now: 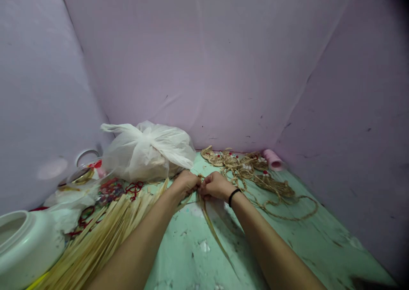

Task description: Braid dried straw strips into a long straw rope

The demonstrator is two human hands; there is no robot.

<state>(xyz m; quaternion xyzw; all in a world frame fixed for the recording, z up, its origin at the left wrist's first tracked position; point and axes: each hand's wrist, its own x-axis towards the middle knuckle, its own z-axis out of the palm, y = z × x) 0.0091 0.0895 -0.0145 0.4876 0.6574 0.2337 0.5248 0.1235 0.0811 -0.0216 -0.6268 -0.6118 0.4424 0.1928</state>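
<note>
Near the middle of the view, my left hand (188, 181) and my right hand (216, 185) meet with closed, pinching fingertips. A thin strip of dried plant fibre (213, 228) runs down from between them over the pale green surface (182, 256). The piece right at the fingertips is small and mostly covered by the fingers. My right wrist carries a black band. Left of my left forearm lies a bundle of flat, straw-coloured fibre strips (96, 234). Just beyond my right hand are braided fibre pieces (228, 160) with red and white beads and loose twisted cords.
A knotted white plastic bag (150, 151) stands against the back wall. At the back right corner lies a pink thread spool (273, 159). On the left are a white jar (28, 247), red yarn (134, 189) and a bag of coloured beads (110, 189). Walls close in on three sides.
</note>
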